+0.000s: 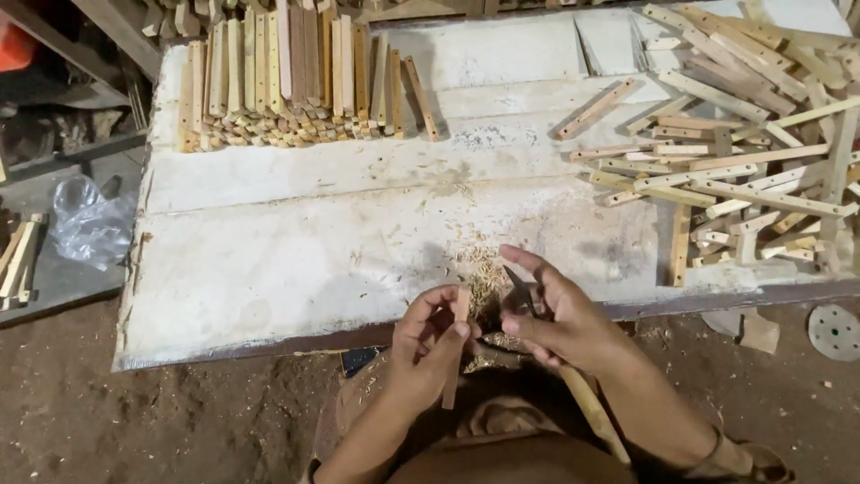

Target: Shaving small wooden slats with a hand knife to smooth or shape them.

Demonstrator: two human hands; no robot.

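My left hand (428, 345) grips a short wooden stick (456, 354) held nearly upright near the front edge of a white board (296, 260). My right hand (548, 315) holds a small knife with a dark blade (518, 289), its wooden handle (591, 408) running back under my wrist. The blade sits just right of the stick's top end. A small heap of wood shavings (479, 269) lies on the board right beyond my hands.
A neat stack of wooden sticks (287, 81) lies at the board's back left. A loose pile of sticks with holes (735, 152) covers the right side. A plastic bag (85, 220) sits at the left. A round disc (833, 332) lies on the dirt floor at right.
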